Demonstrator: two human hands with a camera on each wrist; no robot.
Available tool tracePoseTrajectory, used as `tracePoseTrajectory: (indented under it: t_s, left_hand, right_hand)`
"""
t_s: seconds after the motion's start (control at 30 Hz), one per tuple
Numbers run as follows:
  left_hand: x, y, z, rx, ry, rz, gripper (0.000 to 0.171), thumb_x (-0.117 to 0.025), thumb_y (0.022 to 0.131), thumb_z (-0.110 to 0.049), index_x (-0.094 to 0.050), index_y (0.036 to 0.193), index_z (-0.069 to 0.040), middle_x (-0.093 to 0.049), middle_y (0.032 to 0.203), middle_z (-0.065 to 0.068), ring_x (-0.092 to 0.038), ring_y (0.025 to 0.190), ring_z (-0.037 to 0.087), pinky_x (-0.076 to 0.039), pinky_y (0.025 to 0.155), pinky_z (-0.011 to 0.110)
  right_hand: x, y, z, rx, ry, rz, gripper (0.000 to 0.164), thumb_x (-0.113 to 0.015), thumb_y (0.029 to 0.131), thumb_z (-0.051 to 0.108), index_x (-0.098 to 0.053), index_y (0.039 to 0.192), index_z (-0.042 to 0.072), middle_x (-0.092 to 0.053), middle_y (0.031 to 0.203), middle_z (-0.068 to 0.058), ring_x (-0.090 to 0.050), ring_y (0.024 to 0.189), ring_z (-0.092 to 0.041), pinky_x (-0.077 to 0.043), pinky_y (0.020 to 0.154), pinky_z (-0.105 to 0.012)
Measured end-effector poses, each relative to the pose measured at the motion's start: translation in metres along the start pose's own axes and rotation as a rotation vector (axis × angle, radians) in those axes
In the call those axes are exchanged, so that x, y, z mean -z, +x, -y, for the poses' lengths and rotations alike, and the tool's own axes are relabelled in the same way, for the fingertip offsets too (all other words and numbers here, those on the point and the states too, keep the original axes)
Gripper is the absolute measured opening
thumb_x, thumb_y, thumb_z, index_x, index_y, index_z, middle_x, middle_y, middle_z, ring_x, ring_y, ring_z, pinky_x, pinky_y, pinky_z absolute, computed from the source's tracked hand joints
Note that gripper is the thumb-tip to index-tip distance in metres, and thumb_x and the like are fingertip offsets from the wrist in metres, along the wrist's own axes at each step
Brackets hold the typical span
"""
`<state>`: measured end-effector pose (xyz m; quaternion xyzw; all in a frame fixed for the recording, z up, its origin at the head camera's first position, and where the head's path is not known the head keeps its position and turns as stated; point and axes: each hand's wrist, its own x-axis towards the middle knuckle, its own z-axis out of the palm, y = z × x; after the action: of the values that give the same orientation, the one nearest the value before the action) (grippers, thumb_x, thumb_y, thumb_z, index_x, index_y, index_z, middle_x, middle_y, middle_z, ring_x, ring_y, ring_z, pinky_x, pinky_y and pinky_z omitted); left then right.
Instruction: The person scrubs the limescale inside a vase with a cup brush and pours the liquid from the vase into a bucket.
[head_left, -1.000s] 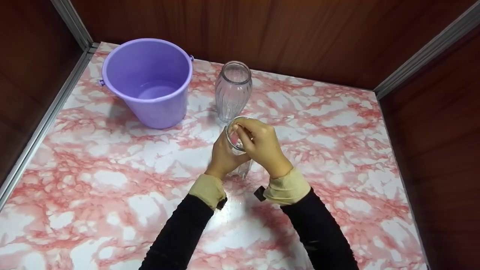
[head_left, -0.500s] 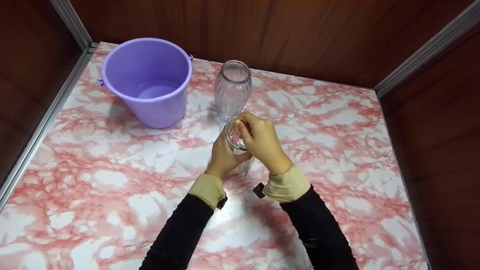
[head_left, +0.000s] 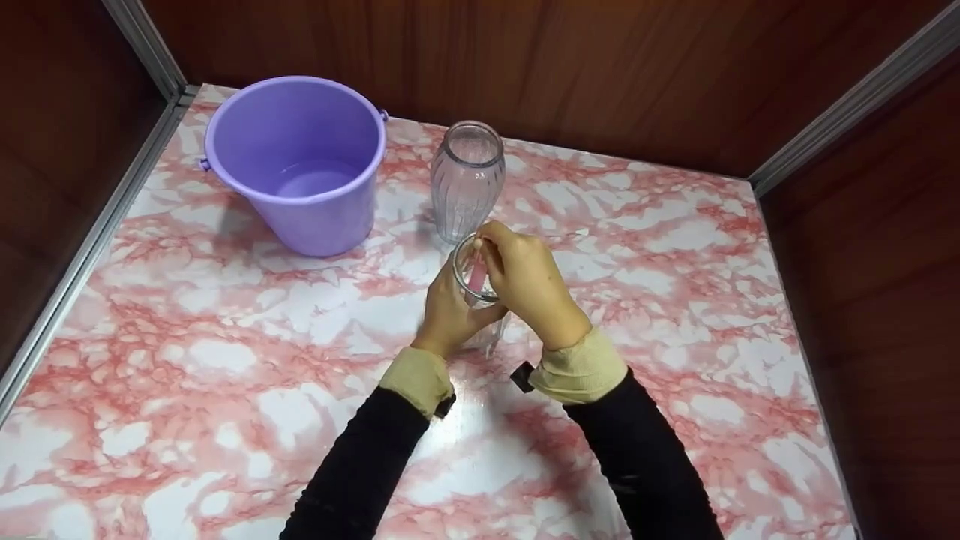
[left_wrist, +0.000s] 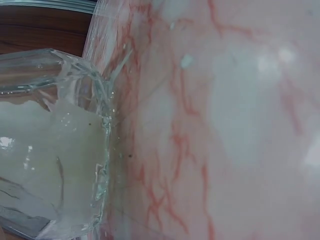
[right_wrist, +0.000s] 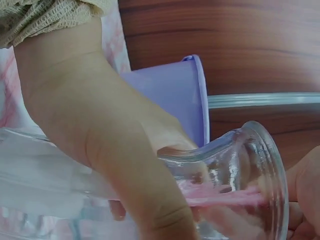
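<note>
At far left on the table [head_left: 225, 420] stands a purple plastic bucket [head_left: 322, 225]. To its right and nearer, the left hand [head_left: 446, 311] wraps round a clear glass vase [left_wrist: 55, 145]; a second vase of clear ribbed glass [head_left: 466, 187] stands upright just beyond. Inside the held vase's neck is a slender pink item [head_left: 478, 275], its upper end seemingly pinched by the right hand [head_left: 531, 281]. That pinch slipping could drop the item inside; a loosened left hold could let the vase tip against the far one.
</note>
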<state>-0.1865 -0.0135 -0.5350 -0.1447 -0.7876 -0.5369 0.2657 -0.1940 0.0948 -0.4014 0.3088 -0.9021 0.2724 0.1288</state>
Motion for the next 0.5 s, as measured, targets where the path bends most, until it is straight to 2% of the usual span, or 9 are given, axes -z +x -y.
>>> tracePoseTrajectory:
  t_s: [0.1, 0.33, 0.5]
  left_hand:
    - [-0.0001, -0.0007, -0.0009, 0.019, 0.008, 0.011, 0.089, -0.084, 0.066, -0.029, -0.042, 0.139, 0.001, -0.051, 0.136, 0.017, -0.050, 0.124, 0.028, -0.038, 0.107, 0.031]
    - [0.0027, 0.0003, -0.0073, 0.171, -0.026, 0.052, 0.087, -0.084, 0.063, -0.031, -0.046, 0.136, -0.002, -0.056, 0.130, 0.012, -0.053, 0.119, 0.025, -0.041, 0.104, 0.030]
    - [0.0030, 0.0001, -0.0078, 0.178, -0.040, 0.046, 0.087, -0.085, 0.062, -0.032, -0.047, 0.135, -0.004, -0.057, 0.128, 0.011, -0.054, 0.118, 0.024, -0.041, 0.103, 0.030]
  right_hand:
    - [0.0020, -0.0001, 0.0026, 0.018, -0.022, 0.004, 0.009, -0.055, 0.095, 0.004, -0.063, 0.094, 0.000, -0.065, 0.074, -0.011, -0.060, 0.065, -0.024, -0.052, 0.059, -0.040]
    - [0.0045, -0.0012, 0.0071, 0.065, -0.081, 0.014, 0.008, -0.053, 0.093, 0.000, -0.062, 0.093, 0.001, -0.061, 0.066, -0.008, -0.059, 0.061, -0.024, -0.050, 0.055, -0.040]
    - [0.0017, -0.0034, 0.0065, 0.100, -0.126, -0.025, 0.007, -0.052, 0.093, -0.001, -0.058, 0.091, 0.001, -0.058, 0.065, -0.009, -0.059, 0.060, -0.027, -0.050, 0.053, -0.041]
